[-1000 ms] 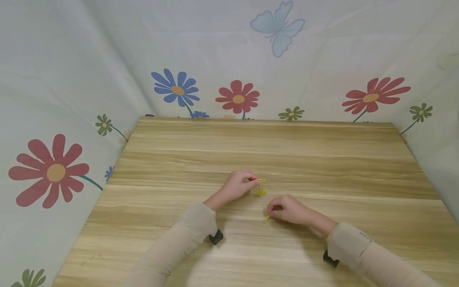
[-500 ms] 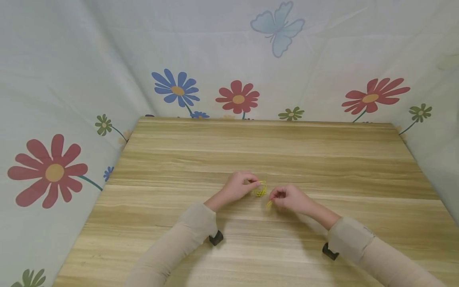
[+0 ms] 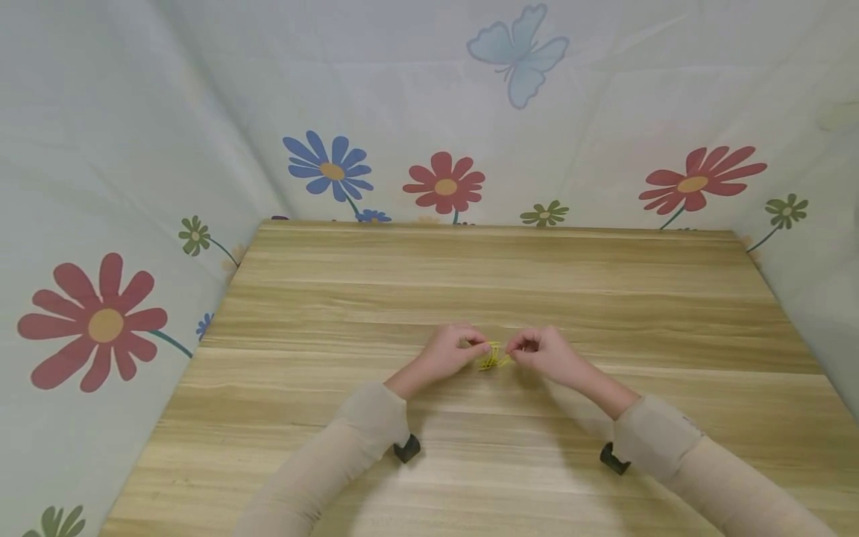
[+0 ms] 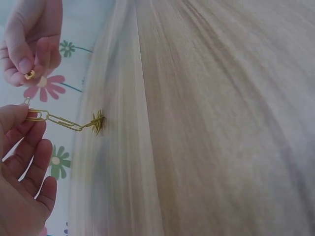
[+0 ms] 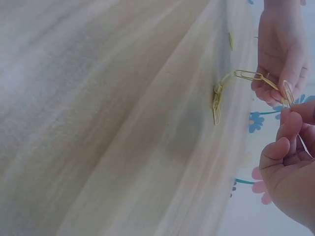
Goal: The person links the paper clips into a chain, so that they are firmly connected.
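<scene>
My left hand pinches one end of a chain of yellow paper clips between thumb and fingertips. The chain hangs down from it, and its lower links lie in a small heap on the table. Close on the right, my right hand pinches a single yellow paper clip, which sticks out from its fingertips toward the left hand. The two hands' fingertips are a small gap apart in the head view. Whether the single clip touches the chain's end, I cannot tell.
Both hands are above a wood-grain table. Another small yellow piece lies on it, apart from the heap in the right wrist view. A white curtain printed with flowers and a butterfly stands around the back and sides.
My right hand has risen from the near part of the table, bringing its paper clip up and close to the left hand. The left hand has stayed almost in place, holding the chain.
</scene>
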### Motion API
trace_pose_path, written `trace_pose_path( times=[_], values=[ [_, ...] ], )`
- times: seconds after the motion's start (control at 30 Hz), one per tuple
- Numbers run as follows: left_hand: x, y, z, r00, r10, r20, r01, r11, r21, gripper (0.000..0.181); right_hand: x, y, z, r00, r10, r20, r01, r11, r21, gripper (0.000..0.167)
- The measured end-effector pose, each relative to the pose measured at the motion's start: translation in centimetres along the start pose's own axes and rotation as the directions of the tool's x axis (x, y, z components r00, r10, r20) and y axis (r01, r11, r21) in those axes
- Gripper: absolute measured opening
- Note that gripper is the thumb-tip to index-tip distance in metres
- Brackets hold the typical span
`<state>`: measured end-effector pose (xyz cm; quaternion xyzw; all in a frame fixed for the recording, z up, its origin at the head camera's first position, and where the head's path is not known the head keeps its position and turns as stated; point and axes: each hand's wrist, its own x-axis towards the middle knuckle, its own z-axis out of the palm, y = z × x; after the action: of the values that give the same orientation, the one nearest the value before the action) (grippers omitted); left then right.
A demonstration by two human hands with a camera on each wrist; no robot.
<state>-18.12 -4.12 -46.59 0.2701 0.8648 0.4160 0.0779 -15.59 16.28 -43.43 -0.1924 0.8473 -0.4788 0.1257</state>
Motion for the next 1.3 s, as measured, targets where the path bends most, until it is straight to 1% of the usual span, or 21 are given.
trace_pose_path(
  times=[0.1, 0.2, 0.3, 0.63, 0.8, 0.97, 1.13, 1.3],
  values=[
    [0.0, 0.0, 0.1, 1.0, -0.014, 0.013, 0.014, 1.0, 0.001, 0.018, 0.1, -0.2, -0.2, 1.0, 0.02, -0.003, -0.02, 1.0, 0.017, 0.009],
    [0.0, 0.1, 0.1, 0.999, -0.032, 0.027, 0.032, 0.999, -0.009, 0.019, 0.3, -0.4, -0.3, 0.998, 0.055, -0.005, -0.055, 0.998, 0.038, 0.009],
    [0.0, 0.1, 0.2, 0.999, -0.035, 0.038, 0.036, 0.999, -0.019, 0.02, 0.3, -0.5, -0.4, 0.997, 0.071, -0.007, -0.07, 0.996, 0.052, 0.009],
    [0.1, 0.2, 0.4, 0.999, 0.024, 0.047, -0.023, 0.999, -0.028, 0.02, 0.8, -0.3, -0.2, 0.993, 0.121, -0.011, -0.12, 0.992, 0.032, 0.009],
    [0.1, 0.2, 0.5, 0.999, 0.026, 0.046, -0.025, 0.999, -0.033, 0.02, 0.9, -0.4, -0.1, 0.99, 0.139, -0.018, -0.139, 0.99, 0.028, 0.009],
    [0.1, 0.2, 0.5, 0.998, 0.042, 0.045, -0.041, 0.999, -0.024, 0.019, 1.0, -0.4, 0.0, 0.987, 0.16, -0.011, -0.159, 0.986, 0.046, 0.009],
    [0.1, 0.2, 0.6, 0.997, 0.065, 0.04, -0.065, 0.998, -0.02, 0.018, 1.1, -0.2, 0.1, 0.987, 0.163, -0.003, -0.162, 0.985, 0.056, 0.009],
    [0.2, 0.1, 0.6, 0.995, 0.091, 0.032, -0.09, 0.996, -0.019, 0.017, 1.2, -0.1, 0.1, 0.986, 0.164, -0.014, -0.163, 0.985, 0.057, 0.009]
  ],
)
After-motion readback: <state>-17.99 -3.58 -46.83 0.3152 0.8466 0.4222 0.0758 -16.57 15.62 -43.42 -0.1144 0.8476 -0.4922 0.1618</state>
